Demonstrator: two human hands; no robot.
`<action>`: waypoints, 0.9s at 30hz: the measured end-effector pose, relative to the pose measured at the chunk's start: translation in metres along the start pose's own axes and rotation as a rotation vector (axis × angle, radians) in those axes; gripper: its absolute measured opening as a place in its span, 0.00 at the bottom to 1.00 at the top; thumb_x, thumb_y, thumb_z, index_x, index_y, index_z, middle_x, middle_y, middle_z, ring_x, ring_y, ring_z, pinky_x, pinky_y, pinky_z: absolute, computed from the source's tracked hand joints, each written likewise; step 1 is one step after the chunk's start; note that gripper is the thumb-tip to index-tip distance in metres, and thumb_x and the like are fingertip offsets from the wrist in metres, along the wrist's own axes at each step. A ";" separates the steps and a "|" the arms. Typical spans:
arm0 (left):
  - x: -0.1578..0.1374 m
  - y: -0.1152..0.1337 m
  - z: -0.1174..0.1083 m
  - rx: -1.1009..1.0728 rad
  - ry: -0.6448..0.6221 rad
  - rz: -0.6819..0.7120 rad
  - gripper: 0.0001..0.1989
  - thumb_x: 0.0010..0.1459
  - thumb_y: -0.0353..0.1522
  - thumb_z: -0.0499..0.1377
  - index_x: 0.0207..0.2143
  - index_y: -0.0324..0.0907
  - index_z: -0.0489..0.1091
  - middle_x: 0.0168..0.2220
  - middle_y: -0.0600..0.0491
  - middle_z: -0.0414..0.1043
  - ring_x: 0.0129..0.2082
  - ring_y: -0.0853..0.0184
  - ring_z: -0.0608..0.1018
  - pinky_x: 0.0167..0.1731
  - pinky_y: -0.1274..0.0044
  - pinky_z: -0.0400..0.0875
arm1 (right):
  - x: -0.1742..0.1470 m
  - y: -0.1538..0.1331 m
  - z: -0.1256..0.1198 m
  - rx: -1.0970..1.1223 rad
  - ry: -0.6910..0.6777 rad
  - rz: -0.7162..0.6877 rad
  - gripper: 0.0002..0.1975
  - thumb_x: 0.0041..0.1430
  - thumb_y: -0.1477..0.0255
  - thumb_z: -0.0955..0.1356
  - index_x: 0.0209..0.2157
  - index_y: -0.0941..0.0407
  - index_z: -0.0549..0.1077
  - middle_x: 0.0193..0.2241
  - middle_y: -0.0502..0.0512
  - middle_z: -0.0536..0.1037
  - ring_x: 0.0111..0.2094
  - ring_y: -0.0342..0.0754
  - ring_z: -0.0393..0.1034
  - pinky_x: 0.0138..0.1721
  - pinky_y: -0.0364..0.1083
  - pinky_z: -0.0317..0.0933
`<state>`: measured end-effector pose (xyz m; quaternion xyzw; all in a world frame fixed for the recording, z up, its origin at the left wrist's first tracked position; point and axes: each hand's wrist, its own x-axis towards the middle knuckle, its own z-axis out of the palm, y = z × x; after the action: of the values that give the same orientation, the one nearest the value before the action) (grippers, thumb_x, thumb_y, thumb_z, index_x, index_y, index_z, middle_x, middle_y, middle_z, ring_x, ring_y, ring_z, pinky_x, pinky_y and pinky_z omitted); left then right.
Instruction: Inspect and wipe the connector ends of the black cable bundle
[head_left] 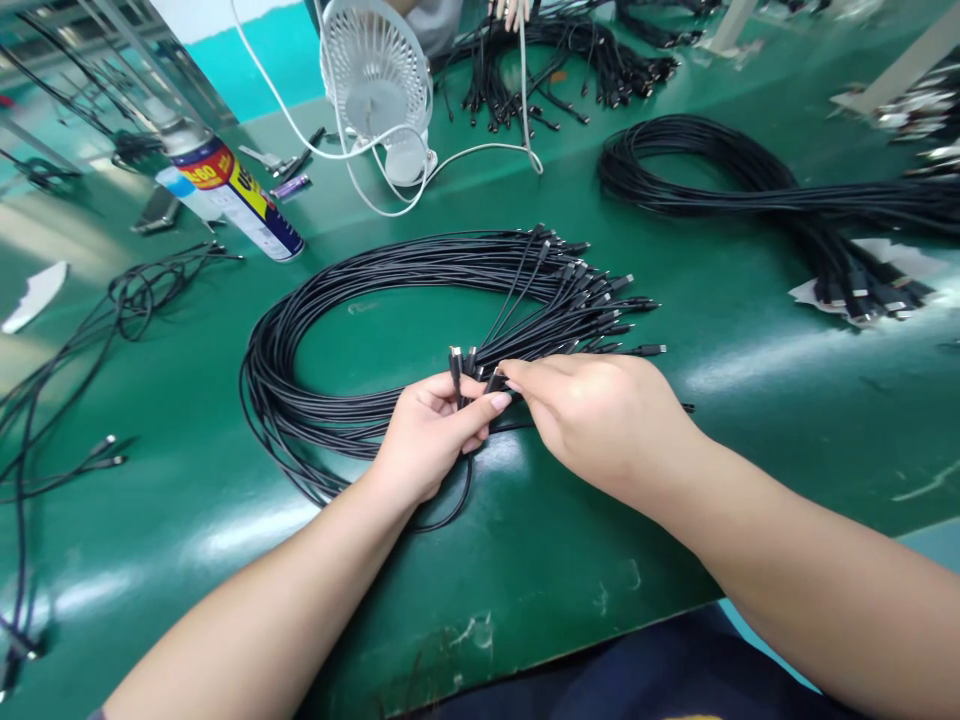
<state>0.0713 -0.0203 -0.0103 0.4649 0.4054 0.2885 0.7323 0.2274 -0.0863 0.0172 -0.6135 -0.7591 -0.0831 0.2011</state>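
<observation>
A large coil of black cables point(390, 265) lies on the green table, its many plug ends fanned out to the right. Over the near side of the coil, my left hand point(439, 425) is closed on several black cable connectors point(456, 362) that stick up between its fingers. My right hand point(600, 405) meets it from the right, thumb and forefinger pinched at a black connector point(495, 380) beside the left thumb. Its other fingers are curled out of sight. One cable loops down below my left hand onto the table.
A spray can point(236, 195) and a small white fan point(379, 90) with a white cord stand at the back left. Loose cables point(120, 300) lie left. A cable bundle point(697, 190) lies at right. Another person's hand point(510, 10) is at the far side by more cables point(570, 60).
</observation>
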 end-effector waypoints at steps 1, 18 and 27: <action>0.000 0.000 0.000 0.000 -0.003 -0.001 0.12 0.43 0.30 0.71 0.26 0.38 0.70 0.14 0.60 0.66 0.14 0.79 0.65 0.13 0.87 0.57 | 0.000 0.000 0.000 -0.001 -0.004 -0.002 0.16 0.61 0.79 0.61 0.42 0.60 0.79 0.31 0.55 0.83 0.29 0.49 0.78 0.23 0.46 0.59; 0.001 0.005 -0.005 -0.023 -0.075 -0.034 0.12 0.46 0.31 0.70 0.24 0.37 0.69 0.15 0.58 0.67 0.14 0.79 0.66 0.14 0.86 0.57 | -0.001 0.002 -0.007 0.008 -0.003 -0.027 0.17 0.60 0.80 0.62 0.45 0.60 0.78 0.36 0.57 0.83 0.30 0.50 0.77 0.27 0.46 0.62; 0.003 0.007 -0.004 -0.037 -0.107 -0.036 0.12 0.47 0.33 0.70 0.25 0.37 0.69 0.15 0.59 0.64 0.15 0.79 0.63 0.15 0.86 0.55 | 0.011 0.007 -0.006 0.486 -0.170 0.266 0.09 0.62 0.70 0.64 0.40 0.57 0.75 0.32 0.54 0.80 0.29 0.46 0.72 0.28 0.43 0.58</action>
<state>0.0686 -0.0136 -0.0061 0.4586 0.3687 0.2576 0.7664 0.2335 -0.0773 0.0263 -0.6462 -0.6839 0.1800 0.2868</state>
